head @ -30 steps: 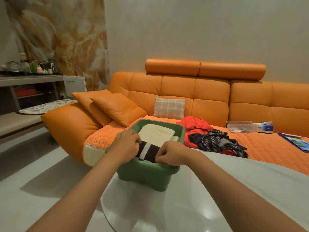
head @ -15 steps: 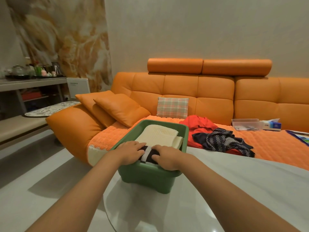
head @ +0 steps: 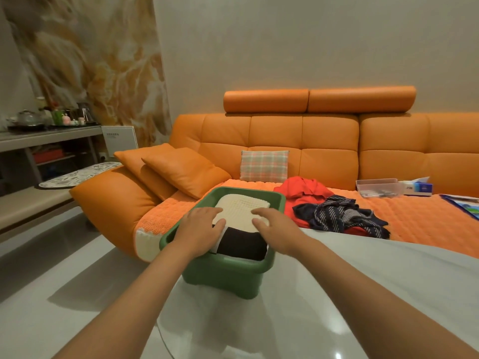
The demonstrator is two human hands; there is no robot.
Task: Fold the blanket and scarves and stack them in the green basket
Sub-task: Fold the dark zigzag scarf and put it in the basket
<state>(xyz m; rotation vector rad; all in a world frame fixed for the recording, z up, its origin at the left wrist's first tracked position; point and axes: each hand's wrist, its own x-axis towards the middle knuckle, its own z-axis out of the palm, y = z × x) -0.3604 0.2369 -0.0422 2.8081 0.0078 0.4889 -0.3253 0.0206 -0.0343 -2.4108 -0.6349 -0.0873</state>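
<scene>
A green basket (head: pixel 228 274) stands at the far edge of the white table. Inside it lies a folded cream blanket (head: pixel 242 207) at the back and a folded black scarf (head: pixel 242 243) with a white stripe at the front. My left hand (head: pixel 201 229) lies flat over the scarf's left end, fingers straight and reaching the blanket. My right hand (head: pixel 277 229) lies flat over the scarf's right end and the blanket's near corner. On the sofa seat to the right lie a dark striped scarf (head: pixel 339 216) in a loose heap and a red cloth (head: pixel 303 189).
The orange sofa (head: pixel 329 141) runs behind the table, with orange cushions (head: pixel 185 171) and a plaid pillow (head: pixel 264 165). A clear box (head: pixel 377 187), a tissue box (head: pixel 418 187) and a magazine (head: pixel 464 204) lie on its right seat. A shelf unit (head: pixel 49 141) stands at left.
Both hands have opened and let go of the black scarf, which now lies in the basket. They slid forward to lie flat on top of it and the blanket.
</scene>
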